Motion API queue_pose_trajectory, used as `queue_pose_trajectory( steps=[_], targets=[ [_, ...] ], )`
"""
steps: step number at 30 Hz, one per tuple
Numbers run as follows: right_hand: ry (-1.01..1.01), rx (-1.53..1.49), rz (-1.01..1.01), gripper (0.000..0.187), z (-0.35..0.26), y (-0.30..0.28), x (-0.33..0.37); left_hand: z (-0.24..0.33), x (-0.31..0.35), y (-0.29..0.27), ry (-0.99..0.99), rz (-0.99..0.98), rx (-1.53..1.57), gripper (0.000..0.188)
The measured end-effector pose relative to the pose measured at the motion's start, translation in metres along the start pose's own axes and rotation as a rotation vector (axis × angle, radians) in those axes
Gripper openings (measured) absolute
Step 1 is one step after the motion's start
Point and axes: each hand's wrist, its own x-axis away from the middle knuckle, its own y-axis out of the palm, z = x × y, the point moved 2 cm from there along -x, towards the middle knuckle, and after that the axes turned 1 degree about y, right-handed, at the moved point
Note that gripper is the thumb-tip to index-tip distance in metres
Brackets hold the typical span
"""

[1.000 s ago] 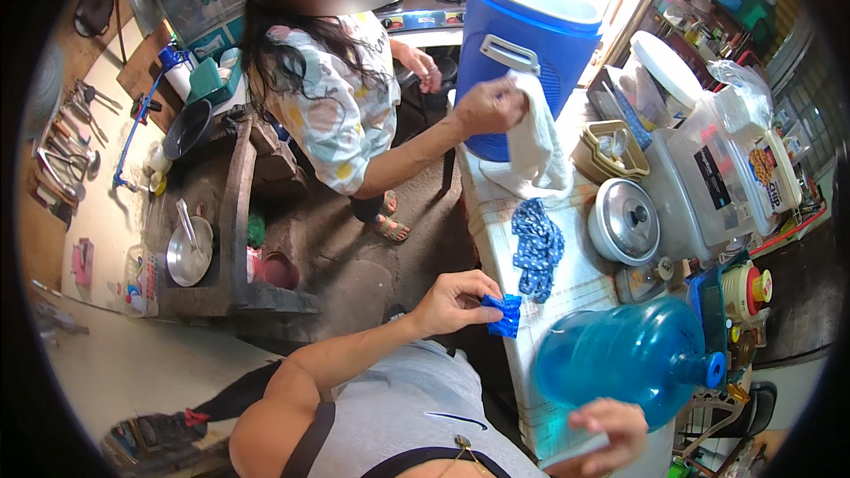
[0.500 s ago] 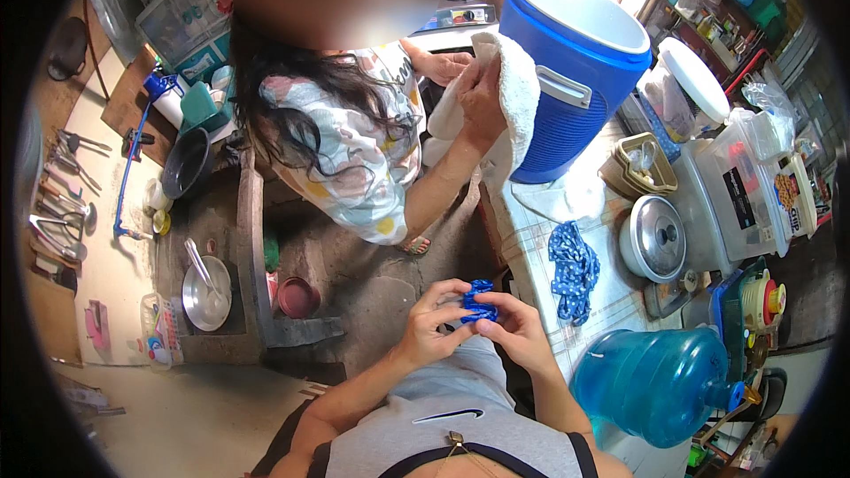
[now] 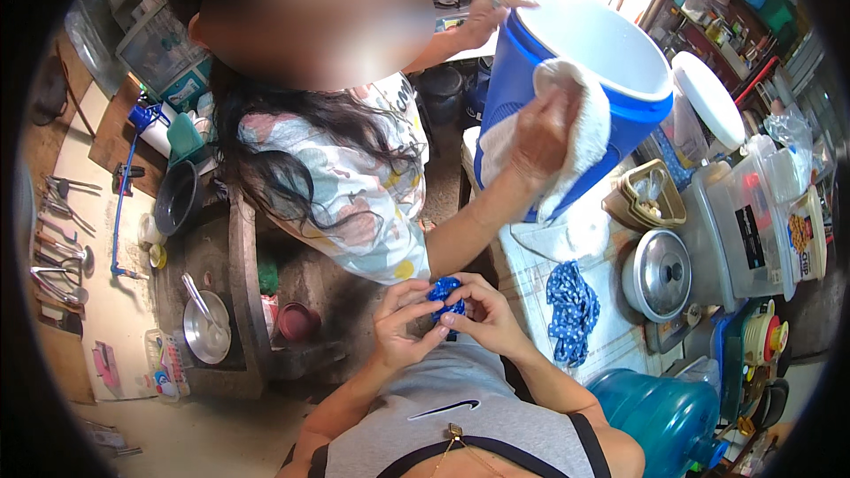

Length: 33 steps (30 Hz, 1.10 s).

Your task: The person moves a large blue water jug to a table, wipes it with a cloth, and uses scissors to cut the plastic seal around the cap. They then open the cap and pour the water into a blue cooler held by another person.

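A small bunched blue cloth [image 3: 447, 295], lightly patterned, is pinched between my two hands in front of my waist. My left hand [image 3: 403, 323] grips its left side with bent fingers. On its right side, my right hand [image 3: 482, 319] holds it with thumb and fingers. To the right, a blue cloth with white dots [image 3: 572, 312] lies crumpled on the table. Across from me, a person's hand [image 3: 542, 134] presses a white towel [image 3: 584, 115] against a big blue cooler jug [image 3: 518, 80], which is lidless and tilted. The person's other hand [image 3: 496, 2] is at its rim.
The table [image 3: 540, 279] has a light plastic cover. On it are a lidded metal pot [image 3: 657, 274], brown baskets [image 3: 646, 195], clear bins [image 3: 748, 230] and a teal water bottle [image 3: 660, 412]. A sink area with a metal pan [image 3: 208, 341] stands left.
The person has leaned closer, brought the towel onto the cooler and put the other hand at its rim. The cooler has tilted. My hands have shifted slightly left, still holding the small cloth.
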Motion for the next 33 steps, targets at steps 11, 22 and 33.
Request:
queue_pose_trajectory(
  steps=[11,22,33],
  targets=[
    [-0.14,0.107,-0.03,0.045,-0.007,0.035,-0.028,0.009,-0.002,-0.055,-0.044,-0.021,-0.01,0.034],
    [-0.315,0.141,-0.194,0.022,0.036,0.176,-0.129,-0.022,0.016,-0.207,-0.184,0.029,-0.126,0.053],
    [-0.087,0.038,-0.163,0.015,0.064,0.31,-0.231,-0.083,0.006,-0.356,-0.13,0.239,-0.177,0.036]
  ],
)
